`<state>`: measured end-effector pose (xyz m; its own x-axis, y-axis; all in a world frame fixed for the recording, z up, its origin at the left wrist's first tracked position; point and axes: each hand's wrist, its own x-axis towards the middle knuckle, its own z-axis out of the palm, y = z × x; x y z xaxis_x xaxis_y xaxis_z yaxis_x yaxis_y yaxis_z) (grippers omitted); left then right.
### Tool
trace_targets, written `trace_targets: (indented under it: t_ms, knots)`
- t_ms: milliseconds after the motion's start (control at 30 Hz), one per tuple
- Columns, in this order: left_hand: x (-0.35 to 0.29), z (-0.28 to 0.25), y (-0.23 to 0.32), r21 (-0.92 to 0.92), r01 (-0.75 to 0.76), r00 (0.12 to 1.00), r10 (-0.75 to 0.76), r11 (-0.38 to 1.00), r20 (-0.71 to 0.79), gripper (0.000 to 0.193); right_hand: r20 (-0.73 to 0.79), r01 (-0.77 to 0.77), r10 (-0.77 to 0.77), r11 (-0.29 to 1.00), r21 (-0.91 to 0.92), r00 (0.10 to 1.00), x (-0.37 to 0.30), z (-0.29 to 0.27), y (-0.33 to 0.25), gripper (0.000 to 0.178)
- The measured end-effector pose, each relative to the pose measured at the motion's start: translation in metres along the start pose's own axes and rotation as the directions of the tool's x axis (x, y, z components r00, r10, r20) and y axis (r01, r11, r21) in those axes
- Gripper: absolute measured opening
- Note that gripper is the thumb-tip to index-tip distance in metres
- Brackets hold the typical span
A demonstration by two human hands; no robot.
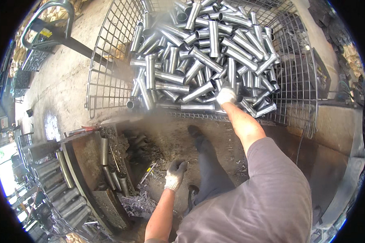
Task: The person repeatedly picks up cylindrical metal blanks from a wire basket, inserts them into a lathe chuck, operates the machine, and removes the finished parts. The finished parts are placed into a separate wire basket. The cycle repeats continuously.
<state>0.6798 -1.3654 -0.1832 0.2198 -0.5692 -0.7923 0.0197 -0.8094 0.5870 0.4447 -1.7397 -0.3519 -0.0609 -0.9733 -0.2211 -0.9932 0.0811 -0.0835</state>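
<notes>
Many shiny metal tubes (pixel 213 39) with flared ends lie jumbled in a large wire mesh basket (pixel 94 87). My right arm stretches forward over the basket's near edge. In its whitish glove, my right hand (pixel 226 96) is closed at the end of a tube at the near side of the pile; its fingertips are partly hidden among the tubes. Lower down, my left hand (pixel 175 174) hangs in front of my body, in a white glove with dark grey fingers. Its fingers are curled in, and nothing shows in them.
At the left, darker tubes (pixel 63 198) lie side by side next to a metal frame (pixel 75 162). Several short tubes (pixel 117 180) stand beside it, near metal shavings (pixel 140 202). A loop-shaped handle (pixel 65 22) rises left of the basket. My leg (pixel 211 166) is between me and the basket.
</notes>
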Motion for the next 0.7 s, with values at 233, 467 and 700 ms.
trace_targets:
  t_ms: [233, 467, 700]
  knots:
    - [0.063, 0.036, 0.104, 0.144, -0.398, 0.905, 0.413, 0.906, -0.103, 0.087, 0.194, 0.360, -0.525, 0.764, 0.535, 0.828, -0.032, -0.101, -0.034, 0.051]
    - [0.051, -0.015, 0.134, -0.384, 0.025, 0.999, -0.011, 0.923, 0.041, 0.055, -0.492, 0.211, -0.079, 0.953, 0.219, 0.867, 0.153, -0.166, -0.089, 0.037]
    - [-0.082, -0.076, -0.063, 0.079, 0.412, 0.856, -0.357, 0.908, -0.373, 0.071, -0.177, 0.365, -0.441, 0.866, -0.342, 0.880, 0.301, -0.148, -0.107, 0.039]
